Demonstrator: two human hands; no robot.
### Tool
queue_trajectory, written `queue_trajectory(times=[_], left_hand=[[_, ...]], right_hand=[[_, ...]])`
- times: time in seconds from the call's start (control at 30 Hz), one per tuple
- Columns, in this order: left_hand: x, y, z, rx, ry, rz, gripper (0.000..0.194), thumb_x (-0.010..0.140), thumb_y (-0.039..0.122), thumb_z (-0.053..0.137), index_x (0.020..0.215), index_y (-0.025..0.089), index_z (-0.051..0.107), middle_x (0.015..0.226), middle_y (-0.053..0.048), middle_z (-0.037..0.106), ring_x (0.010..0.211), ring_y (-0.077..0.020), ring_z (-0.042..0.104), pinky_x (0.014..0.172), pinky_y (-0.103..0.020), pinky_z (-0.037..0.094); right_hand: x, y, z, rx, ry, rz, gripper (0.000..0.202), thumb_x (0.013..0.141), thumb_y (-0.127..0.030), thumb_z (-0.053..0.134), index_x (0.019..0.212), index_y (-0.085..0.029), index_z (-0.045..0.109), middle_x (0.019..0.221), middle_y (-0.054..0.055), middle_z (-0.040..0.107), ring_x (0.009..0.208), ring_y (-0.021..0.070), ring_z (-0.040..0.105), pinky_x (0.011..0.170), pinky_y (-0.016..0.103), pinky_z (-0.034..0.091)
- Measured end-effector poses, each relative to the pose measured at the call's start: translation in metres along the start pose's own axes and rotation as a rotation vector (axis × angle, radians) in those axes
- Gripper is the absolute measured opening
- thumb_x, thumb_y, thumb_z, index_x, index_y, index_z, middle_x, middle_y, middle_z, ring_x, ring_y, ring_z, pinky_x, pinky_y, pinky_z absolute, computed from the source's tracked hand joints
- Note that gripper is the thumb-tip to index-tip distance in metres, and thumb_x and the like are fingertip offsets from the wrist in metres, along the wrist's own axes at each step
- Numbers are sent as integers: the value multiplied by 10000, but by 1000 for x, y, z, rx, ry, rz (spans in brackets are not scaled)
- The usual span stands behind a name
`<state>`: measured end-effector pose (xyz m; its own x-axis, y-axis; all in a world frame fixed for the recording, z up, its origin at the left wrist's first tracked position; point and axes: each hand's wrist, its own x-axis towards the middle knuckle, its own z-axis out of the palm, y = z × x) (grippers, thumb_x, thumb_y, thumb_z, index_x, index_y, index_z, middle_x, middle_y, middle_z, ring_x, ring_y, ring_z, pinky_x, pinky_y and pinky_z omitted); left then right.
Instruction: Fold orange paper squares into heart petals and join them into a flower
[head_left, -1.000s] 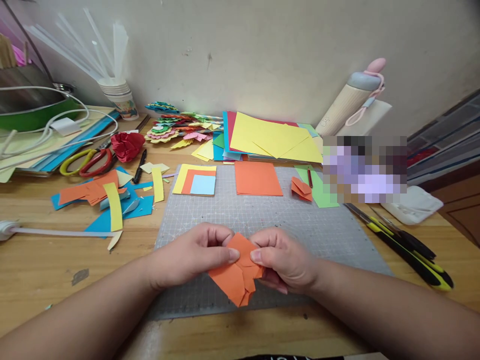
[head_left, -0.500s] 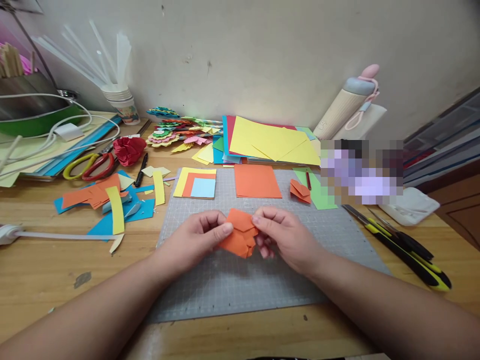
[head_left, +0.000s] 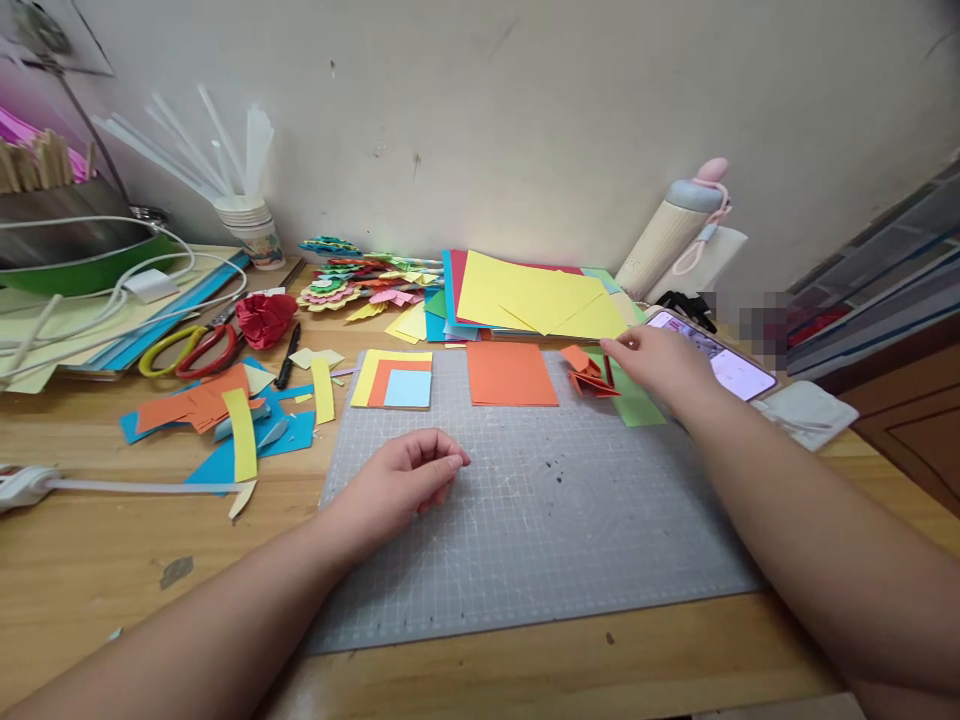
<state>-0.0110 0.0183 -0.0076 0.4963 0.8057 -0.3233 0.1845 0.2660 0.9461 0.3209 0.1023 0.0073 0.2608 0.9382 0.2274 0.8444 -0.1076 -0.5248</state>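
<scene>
My left hand [head_left: 420, 470] hovers over the grey cutting mat [head_left: 525, 530], thumb pressed to curled fingers, with nothing visible in it. At the mat's far right my right hand [head_left: 664, 362] is stretched out, fingers extended, apart from the folded orange paper pieces [head_left: 591, 380]. Those pieces lie one against another, partly overlapping. Beside them, just under my right fingertips, is a dark red pen [head_left: 609, 372] on a green paper sheet [head_left: 637, 405]. Left of them lies a stack of orange square paper [head_left: 514, 375]. Yellow, orange and light-blue squares [head_left: 407, 388] are layered further left.
Paper scraps [head_left: 240, 435], scissors [head_left: 202, 350], a black pen [head_left: 288, 357] and a crumpled red paper [head_left: 265, 320] are on the left. Behind the mat are coloured sheets [head_left: 532, 290] and paper flowers [head_left: 367, 285]. A phone [head_left: 739, 372] and a bottle [head_left: 667, 235] stand right.
The folded orange piece has left my hands and now lies with the other one at the mat's far right. My right hand has moved forward and right; my left has stayed nearly in place.
</scene>
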Motion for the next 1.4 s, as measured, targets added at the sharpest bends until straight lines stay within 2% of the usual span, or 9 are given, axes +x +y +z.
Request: queue_trajectory(times=[0.1,0.23,0.43,0.8,1.03,1.13,1.23,1.33,1.4], left_hand=[[1,-2,0,17,-5,2,188,834,371,556,831,184,567,577,67,461,523,-98,396,506,-234,270],[2,-4,-1,32,-17,5,177,833,364,553,829,187,564,582,68,460,526,-99,404,507,-233,281],[2,-4,-1,40,-25,10,175,833,356,552,838,181,554,597,66,463,533,-94,405,516,-230,297],[0,-1,1,32,-14,9,162,827,339,564,811,178,570,580,67,473,517,-89,406,492,-221,281],[-1,0,3,-29,4,17,162,809,319,615,800,161,578,582,58,485,512,-85,419,482,-212,298],[1,-2,3,-119,67,51,284,858,420,546,1005,178,535,718,18,563,572,-106,505,508,-223,370],[2,-4,3,-358,102,90,462,900,535,427,1214,195,440,903,-59,642,738,-170,616,626,-286,476],[1,-3,1,-540,115,80,468,840,385,607,1240,184,472,976,-83,686,839,-198,650,742,-311,501],[0,-3,0,-523,152,77,482,774,249,684,1217,182,507,999,-75,696,854,-194,659,771,-302,502]], right_hand=[[-17,-30,13,-102,-25,-205,193,849,-323,502,857,-171,620,823,94,632,785,254,585,665,344,416],[-46,-75,46,-177,-245,-532,204,869,-363,539,957,-206,636,1076,62,642,967,211,590,818,291,432],[-54,-100,73,-342,-367,-632,323,884,-409,538,1028,-130,615,1081,162,646,991,304,592,804,376,454],[-49,-98,67,-385,-408,-691,270,937,-276,435,1034,-120,633,1020,160,697,936,289,652,768,359,491],[-49,-75,61,-268,-352,-700,473,874,-39,356,1287,-151,558,1336,90,564,1230,210,530,1012,381,442],[-76,-77,44,-220,-267,-745,520,862,-5,301,1349,-62,474,1414,133,465,1341,208,390,1123,447,305],[-122,-86,27,-82,-172,-994,525,833,2,338,1334,-47,484,1405,157,465,1349,228,372,1118,490,317],[-157,-93,22,-23,-247,-1180,458,854,-40,378,1282,-32,541,1340,188,525,1280,280,466,1076,511,380],[-165,-93,25,-6,-266,-1182,422,873,-56,394,1256,-56,571,1318,164,554,1241,282,511,1052,507,415]])
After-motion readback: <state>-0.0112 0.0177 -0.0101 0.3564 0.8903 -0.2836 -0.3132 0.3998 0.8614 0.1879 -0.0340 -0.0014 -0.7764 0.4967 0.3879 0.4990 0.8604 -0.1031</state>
